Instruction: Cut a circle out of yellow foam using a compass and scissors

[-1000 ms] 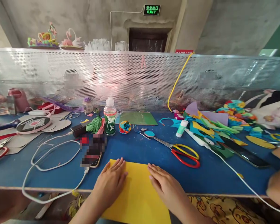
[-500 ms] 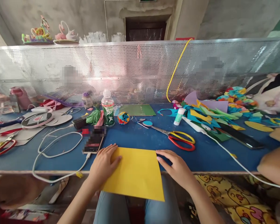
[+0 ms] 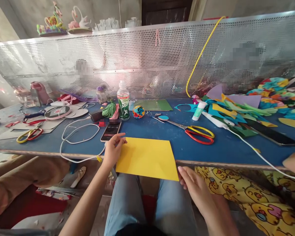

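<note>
A flat sheet of yellow paper [image 3: 147,157] lies partly on the blue table and juts over its front edge above my knees. My left hand [image 3: 115,147] is at the sheet's left edge, its fingers bent and closed on the paper near the far left corner. Down at the near right corner is my right hand [image 3: 190,182], fingers curled together at the paper's edge; some fingertips are hidden. Just beyond my left hand lies a phone [image 3: 109,131]. Scissors [image 3: 199,133] with red and yellow handles lie beyond the sheet to the right.
A drink bottle [image 3: 123,101], a colourful paper ball [image 3: 138,112] and a glue stick [image 3: 199,110] stand farther back. Coloured paper scraps [image 3: 226,109] are heaped on the right. A white cable [image 3: 64,137] loops at left. Perforated metal panel [image 3: 142,65] borders the table's back.
My right hand has moved from the sheet's far right corner down to its near right corner. My left hand's fingers have curled more. The whole view has tilted and shifted.
</note>
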`<state>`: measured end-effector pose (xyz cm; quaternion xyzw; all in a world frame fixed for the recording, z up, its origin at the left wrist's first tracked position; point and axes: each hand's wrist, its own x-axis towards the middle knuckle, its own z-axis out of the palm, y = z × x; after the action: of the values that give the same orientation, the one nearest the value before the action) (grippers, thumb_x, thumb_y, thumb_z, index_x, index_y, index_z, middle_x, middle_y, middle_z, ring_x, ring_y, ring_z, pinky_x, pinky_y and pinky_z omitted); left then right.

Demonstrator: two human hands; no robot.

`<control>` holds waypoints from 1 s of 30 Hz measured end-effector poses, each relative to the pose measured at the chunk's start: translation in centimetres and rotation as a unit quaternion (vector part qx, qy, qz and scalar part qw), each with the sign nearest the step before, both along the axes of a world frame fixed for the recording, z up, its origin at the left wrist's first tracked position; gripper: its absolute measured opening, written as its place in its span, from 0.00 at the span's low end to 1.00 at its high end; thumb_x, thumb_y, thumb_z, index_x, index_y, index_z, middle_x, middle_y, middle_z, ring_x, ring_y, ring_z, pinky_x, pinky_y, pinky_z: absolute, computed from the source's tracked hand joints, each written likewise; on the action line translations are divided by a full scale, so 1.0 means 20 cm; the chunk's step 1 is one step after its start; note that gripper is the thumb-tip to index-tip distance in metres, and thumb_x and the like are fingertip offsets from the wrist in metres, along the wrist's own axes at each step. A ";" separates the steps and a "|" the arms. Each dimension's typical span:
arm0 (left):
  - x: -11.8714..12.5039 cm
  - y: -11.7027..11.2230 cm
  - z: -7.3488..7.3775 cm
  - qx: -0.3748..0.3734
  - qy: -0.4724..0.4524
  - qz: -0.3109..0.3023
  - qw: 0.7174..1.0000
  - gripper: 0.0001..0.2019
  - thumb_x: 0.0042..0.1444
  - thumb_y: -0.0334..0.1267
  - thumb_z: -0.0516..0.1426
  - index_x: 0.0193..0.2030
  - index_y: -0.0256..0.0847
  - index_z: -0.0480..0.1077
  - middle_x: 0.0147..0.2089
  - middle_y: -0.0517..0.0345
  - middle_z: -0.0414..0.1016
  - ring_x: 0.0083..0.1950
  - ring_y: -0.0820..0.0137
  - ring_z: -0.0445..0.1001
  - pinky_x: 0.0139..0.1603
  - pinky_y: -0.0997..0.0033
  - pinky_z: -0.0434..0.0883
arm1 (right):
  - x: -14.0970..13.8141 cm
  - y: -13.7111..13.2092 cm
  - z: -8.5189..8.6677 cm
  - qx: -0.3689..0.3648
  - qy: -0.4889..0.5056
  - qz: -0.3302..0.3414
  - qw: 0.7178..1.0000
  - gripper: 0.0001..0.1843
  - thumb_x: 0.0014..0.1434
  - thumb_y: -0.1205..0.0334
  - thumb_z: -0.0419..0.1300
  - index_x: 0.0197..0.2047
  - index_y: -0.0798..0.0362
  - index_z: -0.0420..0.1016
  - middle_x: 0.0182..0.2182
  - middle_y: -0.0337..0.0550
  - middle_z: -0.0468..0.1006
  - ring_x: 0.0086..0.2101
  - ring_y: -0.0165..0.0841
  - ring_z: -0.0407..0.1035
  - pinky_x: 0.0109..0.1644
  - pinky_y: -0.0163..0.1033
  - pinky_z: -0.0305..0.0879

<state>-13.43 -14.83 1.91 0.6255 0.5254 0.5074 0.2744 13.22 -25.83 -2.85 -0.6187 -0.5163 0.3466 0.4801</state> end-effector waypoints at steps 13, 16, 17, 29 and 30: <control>-0.31 -0.53 -0.38 -0.132 -0.205 0.112 0.963 0.22 0.46 0.50 0.60 0.44 0.38 0.66 0.16 0.72 0.58 0.17 0.78 0.60 0.22 0.77 0.64 | -0.11 -0.04 0.01 -0.082 0.205 0.004 0.975 0.28 0.46 0.45 0.62 0.45 0.54 0.64 0.24 0.39 0.73 0.21 0.28 0.63 0.20 0.32 0.55; -0.38 -0.58 -0.52 -0.196 -0.163 0.045 0.966 0.25 0.44 0.47 0.62 0.46 0.37 0.64 0.23 0.65 0.68 0.24 0.73 0.68 0.27 0.74 0.67 | -0.09 -0.05 0.02 -0.091 0.151 0.012 0.984 0.26 0.47 0.44 0.60 0.43 0.54 0.66 0.20 0.37 0.70 0.19 0.29 0.62 0.18 0.32 0.55; -0.38 -0.59 -0.55 -0.201 -0.145 0.025 0.969 0.26 0.44 0.46 0.62 0.49 0.38 0.63 0.31 0.59 0.73 0.30 0.71 0.71 0.31 0.73 0.69 | -0.07 -0.04 0.04 -0.075 0.113 0.011 0.991 0.25 0.47 0.43 0.60 0.41 0.54 0.67 0.19 0.36 0.69 0.18 0.28 0.61 0.18 0.32 0.55; -0.19 -0.67 -0.56 -0.250 0.083 -0.138 0.955 0.17 0.56 0.42 0.52 0.51 0.43 0.66 0.47 0.52 0.72 0.44 0.65 0.71 0.45 0.66 0.68 | 0.10 -0.01 0.27 0.209 -0.162 -0.125 0.956 0.15 0.54 0.48 0.56 0.35 0.51 0.70 0.24 0.43 0.76 0.22 0.32 0.70 0.26 0.34 0.66; -0.17 -0.68 -0.55 -0.246 0.088 -0.139 0.955 0.17 0.55 0.42 0.52 0.51 0.43 0.66 0.47 0.52 0.73 0.44 0.65 0.71 0.46 0.65 0.67 | 0.10 -0.01 0.26 0.203 -0.160 -0.113 0.959 0.15 0.54 0.48 0.56 0.35 0.51 0.70 0.25 0.44 0.77 0.22 0.32 0.70 0.26 0.34 0.67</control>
<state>-16.88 -28.37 -9.15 0.6476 0.5639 0.2617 0.4406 15.17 -26.07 2.33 -0.6102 -0.5723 0.0747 0.5426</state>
